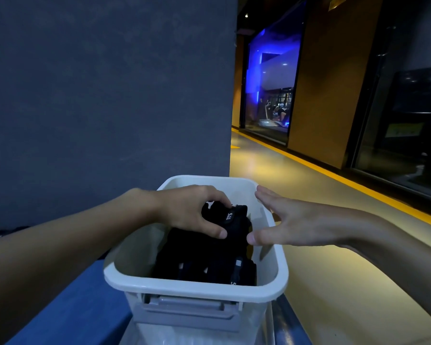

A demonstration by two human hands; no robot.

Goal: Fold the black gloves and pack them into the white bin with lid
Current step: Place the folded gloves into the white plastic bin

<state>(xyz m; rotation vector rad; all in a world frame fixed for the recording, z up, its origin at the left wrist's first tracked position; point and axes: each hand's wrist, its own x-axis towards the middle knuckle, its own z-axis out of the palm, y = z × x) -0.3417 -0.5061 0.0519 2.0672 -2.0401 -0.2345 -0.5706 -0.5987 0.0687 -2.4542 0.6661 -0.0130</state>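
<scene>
Blue surface, white bin holding black gloves (left hand gripping)

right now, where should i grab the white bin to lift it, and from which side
Probably by the flared rim of the white bin, hands coming from left and right. The rim juts past the walls, a lip for fingers to hook under. The right hand is open by the right rim; the left hand grips a black glove inside and should release first.
</scene>
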